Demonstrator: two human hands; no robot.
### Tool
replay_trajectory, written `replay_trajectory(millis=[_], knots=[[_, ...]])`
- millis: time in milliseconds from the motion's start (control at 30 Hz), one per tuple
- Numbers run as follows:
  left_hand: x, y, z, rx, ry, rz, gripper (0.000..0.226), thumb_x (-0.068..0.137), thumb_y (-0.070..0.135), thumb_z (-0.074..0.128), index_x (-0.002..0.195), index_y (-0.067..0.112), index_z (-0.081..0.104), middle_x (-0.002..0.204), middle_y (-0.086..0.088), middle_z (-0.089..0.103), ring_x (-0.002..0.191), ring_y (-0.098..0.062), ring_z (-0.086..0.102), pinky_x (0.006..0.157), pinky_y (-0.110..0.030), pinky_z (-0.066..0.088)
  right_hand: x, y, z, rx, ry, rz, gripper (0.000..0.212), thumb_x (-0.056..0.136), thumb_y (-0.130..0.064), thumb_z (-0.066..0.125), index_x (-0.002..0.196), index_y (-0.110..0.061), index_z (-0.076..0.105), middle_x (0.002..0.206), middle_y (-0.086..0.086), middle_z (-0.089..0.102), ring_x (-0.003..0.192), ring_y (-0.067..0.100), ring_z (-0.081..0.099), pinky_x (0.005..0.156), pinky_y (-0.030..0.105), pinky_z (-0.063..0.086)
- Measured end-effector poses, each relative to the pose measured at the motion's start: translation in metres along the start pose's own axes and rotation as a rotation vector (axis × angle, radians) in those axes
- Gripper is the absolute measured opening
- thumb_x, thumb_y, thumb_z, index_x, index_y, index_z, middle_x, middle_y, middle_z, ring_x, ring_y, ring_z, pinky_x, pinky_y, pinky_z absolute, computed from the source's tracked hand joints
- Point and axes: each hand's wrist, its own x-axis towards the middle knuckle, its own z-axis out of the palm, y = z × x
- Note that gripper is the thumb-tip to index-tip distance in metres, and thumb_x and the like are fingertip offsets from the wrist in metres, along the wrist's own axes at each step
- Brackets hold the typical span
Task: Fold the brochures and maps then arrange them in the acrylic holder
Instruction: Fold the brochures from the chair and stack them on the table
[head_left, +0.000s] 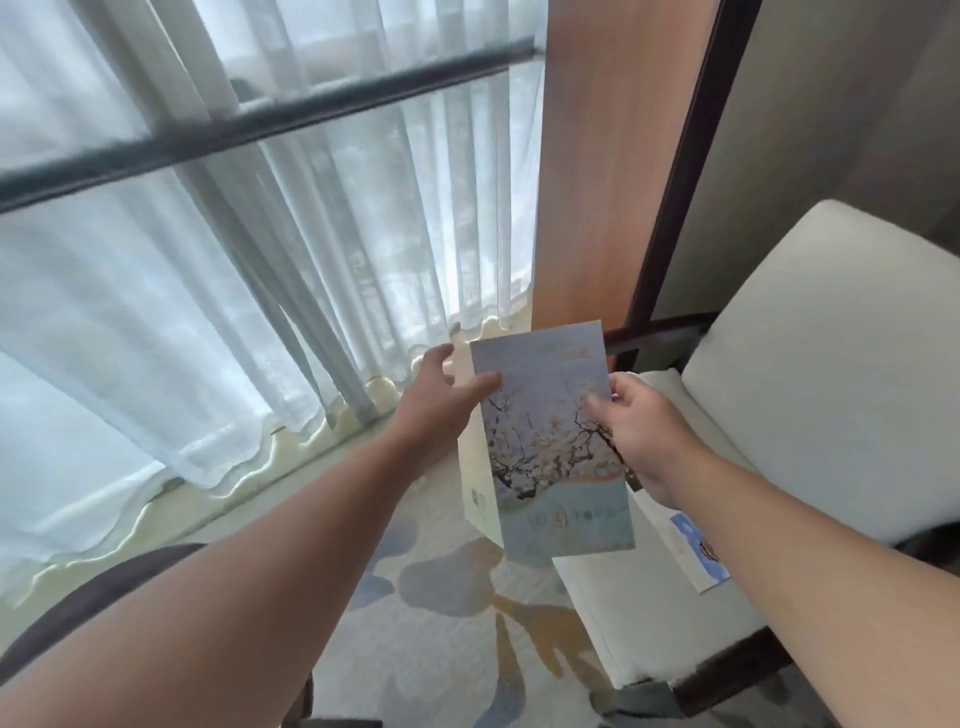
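Observation:
A pale blue brochure (545, 441) with a blossoming branch on its cover hangs in the air in front of me, partly folded, with a cream panel showing behind its left edge. My right hand (641, 431) pinches its right edge. My left hand (441, 400) touches the upper left edge with a fingertip, its other fingers spread. A second printed leaflet (696, 553), white and blue, lies on the chair seat under my right forearm. No acrylic holder is in view.
A cream cushioned chair (810, 374) with a dark wooden frame stands at the right. Sheer white curtains (234, 312) cover the window at the left. A wooden panel (597, 182) rises behind the brochure. Patterned carpet (452, 597) lies below, and a dark rounded object (93, 587) sits at lower left.

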Motion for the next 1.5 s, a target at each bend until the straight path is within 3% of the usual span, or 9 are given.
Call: replay_trajectory(millis=[233,400,467,567,833,933,1100,1267,1500], knots=[[-0.036,-0.014,-0.012,-0.494,-0.162,-0.177,0.019,0.094,0.017,0.061,0.112,0.012,0.062,0.098,-0.013,0.075,0.088,-0.031,0.073,0.075,-0.048,0.06,-0.019,-0.02,0.039,0.229,-0.072,0.072,0.014,0.101,-0.019,0.049,0.103,-0.017,0.063,0.102,0.008,0.073,0.089,0.025,0.071,0.071,0.044,0.059],[-0.041,-0.01,-0.014,-0.682,-0.114,-0.177,0.017,0.098,0.007,0.051,0.113,0.009,0.059,0.108,-0.021,0.071,0.098,-0.04,0.069,0.085,-0.057,0.055,-0.017,-0.022,0.043,0.012,-0.045,0.073,0.05,0.089,-0.039,0.066,0.132,-0.027,0.044,0.121,0.001,0.06,0.103,0.024,0.064,0.08,0.043,0.054],[-0.043,-0.008,-0.015,-0.7,-0.115,-0.175,0.019,0.099,0.006,0.05,0.116,0.008,0.058,0.11,-0.023,0.07,0.101,-0.041,0.068,0.086,-0.058,0.054,-0.015,-0.023,0.041,0.088,-0.151,0.122,0.042,0.091,-0.037,0.064,0.128,-0.022,0.05,0.116,0.004,0.069,0.098,0.025,0.069,0.082,0.048,0.056],[-0.047,-0.01,-0.019,-0.649,-0.062,-0.18,0.021,0.097,0.008,0.053,0.117,0.008,0.057,0.11,-0.022,0.07,0.097,-0.04,0.07,0.083,-0.057,0.056,-0.011,-0.027,0.05,0.139,-0.206,0.098,0.017,0.098,-0.018,0.055,0.111,-0.015,0.066,0.1,0.006,0.076,0.09,0.027,0.073,0.079,0.048,0.058],[-0.067,-0.059,-0.067,-0.393,0.236,-0.17,0.024,0.093,0.012,0.059,0.116,0.016,0.057,0.105,-0.011,0.07,0.09,-0.029,0.072,0.075,-0.048,0.06,-0.002,-0.019,0.13,0.098,-0.332,0.136,0.013,0.098,-0.011,0.054,0.101,-0.016,0.066,0.093,0.008,0.076,0.083,0.027,0.074,0.071,0.043,0.059],[-0.081,-0.095,-0.101,-0.266,0.339,-0.184,0.019,0.094,0.017,0.059,0.112,0.02,0.058,0.098,-0.004,0.072,0.079,-0.019,0.073,0.063,-0.036,0.061,-0.01,-0.008,0.178,-0.005,-0.395,0.153,0.01,0.095,-0.01,0.057,0.101,-0.014,0.065,0.095,0.009,0.075,0.082,0.026,0.074,0.071,0.042,0.06],[-0.11,-0.183,-0.158,0.052,0.409,-0.264,0.02,0.093,0.037,0.059,0.109,0.027,0.053,0.097,0.003,0.068,0.086,-0.017,0.068,0.075,-0.043,0.058,-0.025,0.027,0.266,-0.302,-0.442,0.077,0.003,0.091,-0.017,0.062,0.089,-0.019,0.063,0.09,0.003,0.071,0.081,0.021,0.07,0.076,0.043,0.059],[-0.14,-0.301,-0.196,0.198,0.356,-0.418,0.027,0.094,0.04,0.056,0.118,0.032,0.047,0.066,0.011,0.054,0.058,-0.005,0.052,0.052,-0.027,0.037,-0.043,0.098,0.364,-0.575,-0.48,0.108,0.007,0.09,-0.02,0.06,0.087,-0.014,0.06,0.085,0.004,0.067,0.078,0.024,0.064,0.071,0.041,0.054],[-0.15,-0.424,-0.219,0.224,0.29,-0.629,0.036,0.094,0.034,0.053,0.128,0.026,0.044,0.108,-0.005,0.067,0.094,-0.027,0.063,0.082,-0.045,0.052,-0.057,0.198,0.462,-0.818,-0.533,0.038,0.027,0.09,-0.013,0.057,0.117,-0.019,0.053,0.11,0.005,0.053,0.085,0.022,0.053,0.071,0.033,0.042]])
